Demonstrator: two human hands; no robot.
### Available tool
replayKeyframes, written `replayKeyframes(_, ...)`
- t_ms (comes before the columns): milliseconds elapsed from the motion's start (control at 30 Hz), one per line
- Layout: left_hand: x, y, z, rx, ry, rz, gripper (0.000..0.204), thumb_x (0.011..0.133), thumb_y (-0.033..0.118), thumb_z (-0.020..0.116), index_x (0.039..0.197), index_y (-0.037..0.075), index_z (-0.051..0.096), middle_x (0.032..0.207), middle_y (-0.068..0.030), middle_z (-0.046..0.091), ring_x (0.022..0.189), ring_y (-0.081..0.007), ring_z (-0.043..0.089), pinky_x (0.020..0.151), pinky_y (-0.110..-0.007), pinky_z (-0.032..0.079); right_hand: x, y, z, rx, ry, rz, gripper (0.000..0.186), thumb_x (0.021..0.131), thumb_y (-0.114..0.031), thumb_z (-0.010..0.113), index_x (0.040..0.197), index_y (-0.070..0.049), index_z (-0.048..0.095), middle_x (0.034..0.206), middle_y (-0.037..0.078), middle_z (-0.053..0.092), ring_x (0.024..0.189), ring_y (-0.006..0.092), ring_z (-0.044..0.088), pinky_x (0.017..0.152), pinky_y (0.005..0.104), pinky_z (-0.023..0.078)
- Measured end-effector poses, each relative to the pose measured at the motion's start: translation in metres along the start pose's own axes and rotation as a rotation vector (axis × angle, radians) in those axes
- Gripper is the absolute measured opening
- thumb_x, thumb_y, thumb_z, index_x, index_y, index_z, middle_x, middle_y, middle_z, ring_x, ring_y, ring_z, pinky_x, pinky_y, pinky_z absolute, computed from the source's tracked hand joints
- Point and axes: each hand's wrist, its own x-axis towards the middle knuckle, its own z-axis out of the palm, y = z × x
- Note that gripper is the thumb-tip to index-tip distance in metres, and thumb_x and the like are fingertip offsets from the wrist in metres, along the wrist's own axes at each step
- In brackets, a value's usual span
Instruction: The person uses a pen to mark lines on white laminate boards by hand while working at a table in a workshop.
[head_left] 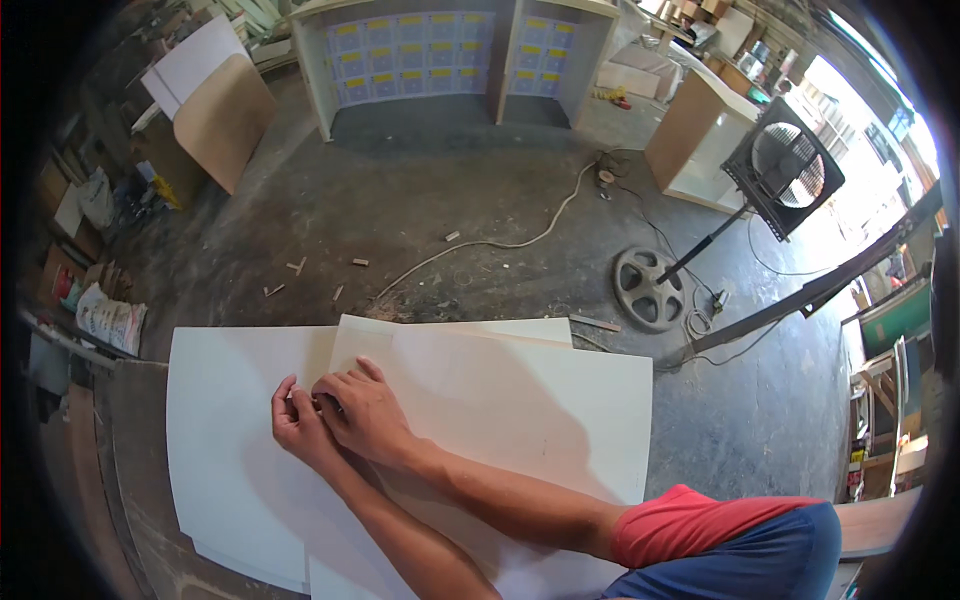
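Red-and-blue sleeve (720,540) at 5 o'clock, cut off by lower edge. Right hand (368,412) at centre, fingers curled narrow, pressed on upper white panel (500,400) at its left edge. Left hand (298,425) just beside at 9 o'clock, partly hidden under right; grip cannot be told. Small item between fingertips too hidden to identify. Lower white panel (225,440) extends toward 8 o'clock. Standing fan (785,180) at 2 o'clock, well apart.

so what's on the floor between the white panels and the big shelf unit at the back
In the head view: a pale cable snaking across the dusty concrete floor and small wood offcuts.
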Motion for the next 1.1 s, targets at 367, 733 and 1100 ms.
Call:
replayKeyframes(367, -0.001, 0.003, 0.002, -0.004, 0.035, -0.001, 0.019, 0.092, 0.005, 0.062, 0.107, 0.001, 0.072, 0.066, -0.0002, 0.061, 0.058, -0.0070, 0.055, 0.054, -0.024, 0.046, 0.001, 0.000, 0.003, -0.015, -0.013, -0.026, 0.008, 0.089, -0.012, 0.062, 0.096, -0.009, 0.064, 0.089, 0.010, 0.068, 0.090, 0.0288, 0.065, 0.110, 0.0521, 0.035)
replayKeyframes(733, -0.003, 0.011, 0.001, 0.045, 0.043, -0.016, 0.019, 0.092, 0.005, 0.062, 0.106, 0.002, 0.073, 0.064, 0.0011, 0.060, 0.056, -0.0059, 0.053, 0.052, -0.025, 0.044, 0.002, -0.003, 0.003, -0.027, -0.006, -0.020, 0.010, 0.089, -0.010, 0.062, 0.099, -0.009, 0.065, 0.088, 0.007, 0.069, 0.088, 0.0270, 0.065, 0.110, 0.0514, 0.035)
replayKeyframes(1100, -0.007, 0.017, 0.006, 0.178, 0.165, 0.212, 0.018, 0.092, 0.010, 0.061, 0.102, 0.001, 0.073, 0.059, -0.0005, 0.059, 0.053, -0.0099, 0.052, 0.052, -0.028, 0.045, 0.004, 0.000, 0.003, -0.003, 0.078, -0.082, 0.009, 0.090, -0.013, 0.062, 0.097, -0.009, 0.066, 0.084, 0.010, 0.069, 0.086, 0.0281, 0.067, 0.107, 0.0501, 0.037)
